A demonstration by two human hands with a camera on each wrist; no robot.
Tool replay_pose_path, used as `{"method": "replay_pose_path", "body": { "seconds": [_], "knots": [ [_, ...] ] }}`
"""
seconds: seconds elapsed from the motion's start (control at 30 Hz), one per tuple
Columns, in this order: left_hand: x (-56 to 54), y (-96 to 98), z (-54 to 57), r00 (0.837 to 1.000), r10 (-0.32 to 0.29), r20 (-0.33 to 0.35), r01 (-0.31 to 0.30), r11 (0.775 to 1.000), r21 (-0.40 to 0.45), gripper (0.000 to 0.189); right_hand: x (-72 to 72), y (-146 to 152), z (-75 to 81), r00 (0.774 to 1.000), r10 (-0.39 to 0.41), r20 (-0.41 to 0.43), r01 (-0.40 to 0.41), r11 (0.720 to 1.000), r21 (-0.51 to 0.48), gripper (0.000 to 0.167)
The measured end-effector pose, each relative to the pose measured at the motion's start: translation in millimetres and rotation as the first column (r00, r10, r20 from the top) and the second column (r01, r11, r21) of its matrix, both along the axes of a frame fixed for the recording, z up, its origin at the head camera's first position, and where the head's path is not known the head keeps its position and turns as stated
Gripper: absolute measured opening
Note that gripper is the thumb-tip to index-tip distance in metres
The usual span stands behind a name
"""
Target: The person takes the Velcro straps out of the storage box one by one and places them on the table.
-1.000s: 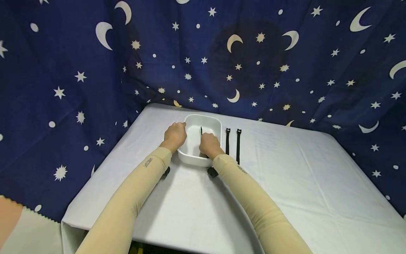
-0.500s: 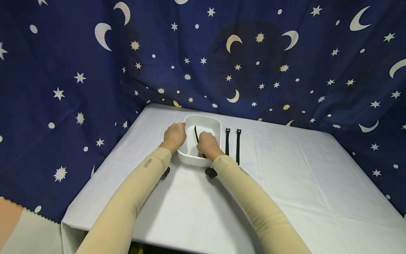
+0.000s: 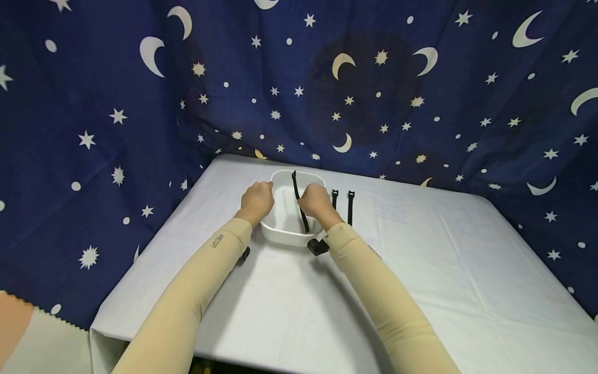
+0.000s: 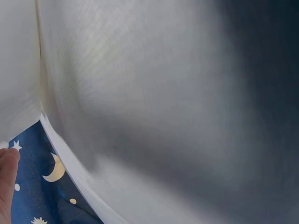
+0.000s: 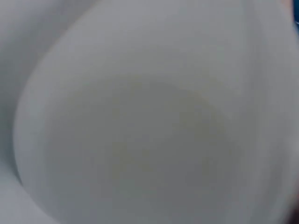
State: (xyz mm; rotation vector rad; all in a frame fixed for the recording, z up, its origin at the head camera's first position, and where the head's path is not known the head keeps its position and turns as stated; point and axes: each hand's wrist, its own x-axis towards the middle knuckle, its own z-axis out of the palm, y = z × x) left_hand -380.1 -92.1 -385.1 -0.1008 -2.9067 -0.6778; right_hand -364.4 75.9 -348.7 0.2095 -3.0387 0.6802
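Note:
A white rectangular basin with rounded corners stands on the table. My left hand grips its left rim; in the left wrist view one finger shows beside the basin's outer wall. Over the basin's right side, my right hand pinches a black hook-and-loop cable strap near its middle. The strap slants, its far end up by the back rim and its near end over the basin's front part. Only the basin's blurred inside fills the right wrist view; the strap is not visible there.
Two more black straps with buckle ends lie side by side right of the basin, the nearer one partly behind my right hand. A white cloth covers the table. A dark blue star-and-moon curtain hangs behind and to the left.
My right hand has risen from inside the basin and moved right and away from me, lifting the strap, which shows at greater length. The left hand stays on the rim.

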Motion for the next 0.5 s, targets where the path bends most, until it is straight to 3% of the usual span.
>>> {"method": "replay_pose_path", "body": {
  "seconds": [0.13, 0.37, 0.5],
  "knots": [
    [0.1, 1.4, -0.7, 1.000, -0.008, 0.005, 0.008, 1.000, -0.001, 0.040, -0.4, 17, 4.9, 0.999, -0.028, -0.020, 0.025, 0.994, -0.107, 0.050],
    [0.0, 2.2, 0.1, 1.000, 0.000, 0.003, 0.000, 1.000, -0.006, 0.039, -1.3, 47, 7.3, 0.993, -0.110, -0.030, 0.102, 0.972, -0.210, 0.027],
    [0.3, 2.0, -0.1, 1.000, 0.006, 0.021, -0.006, 1.000, -0.001, 0.040, -1.8, 60, 6.6, 0.991, -0.136, -0.004, 0.130, 0.952, -0.277, 0.024]
  ]
}}
